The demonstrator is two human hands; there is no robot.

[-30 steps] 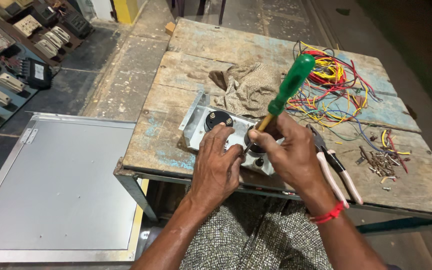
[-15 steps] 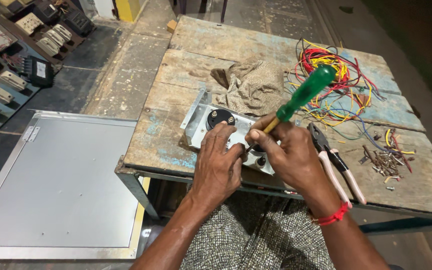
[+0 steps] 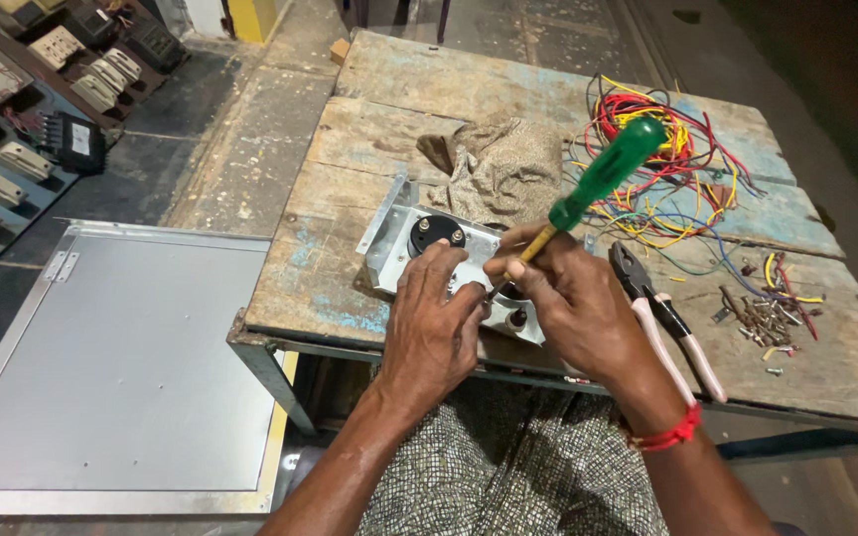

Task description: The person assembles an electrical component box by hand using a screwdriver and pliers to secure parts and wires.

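Observation:
A grey metal panel (image 3: 395,230) with a round black gauge (image 3: 436,234) lies on the worn wooden table (image 3: 369,149) near its front edge. My left hand (image 3: 433,328) presses down on the panel's middle, fingers bent. My right hand (image 3: 573,308) grips the shaft of a green-handled screwdriver (image 3: 603,177), whose handle leans up and to the right. Its tip is down at the panel between my two hands, hidden by my fingers.
Pink-handled pliers (image 3: 669,320) lie right of my right hand. A tangle of coloured wires (image 3: 669,169) and several loose screws and wire bits (image 3: 767,310) lie to the right. A crumpled cloth (image 3: 503,167) sits behind the panel. A grey metal door (image 3: 116,367) lies on the floor, left.
The screwdriver handle has tilted further to the right and lower. My right hand has shifted slightly around its shaft. My left hand stays on the panel.

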